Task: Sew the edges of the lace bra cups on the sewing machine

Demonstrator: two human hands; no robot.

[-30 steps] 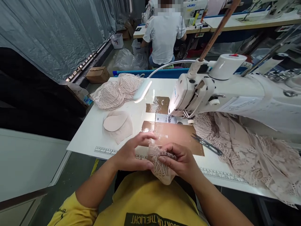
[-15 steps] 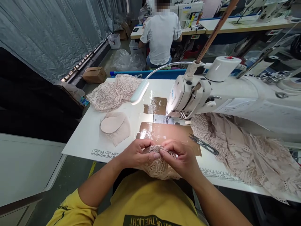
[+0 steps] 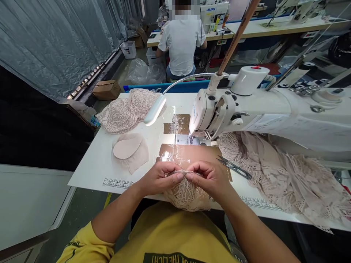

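My left hand (image 3: 159,178) and my right hand (image 3: 210,178) meet at the near edge of the white sewing table (image 3: 93,164). Both pinch the top edge of a small beige lace piece (image 3: 188,195), which hangs down from my fingers toward my yellow shirt. Brown taped sheets (image 3: 192,152) lie just beyond my hands, in front of the needle of the white sewing machine (image 3: 246,109). Thread snips (image 3: 234,168) rest right of my right hand.
A stack of plain beige cut pieces (image 3: 128,149) and a heap of lace (image 3: 128,109) lie on the table's left. More lace fabric (image 3: 287,175) piles under the machine arm on the right. A gooseneck lamp (image 3: 155,109) shines down. Another person (image 3: 182,40) sits at a far machine.
My hands came together on the lace piece, thumbs and fingers now pinching its top edge, and it has been turned and lifted slightly. The view shifted a little.
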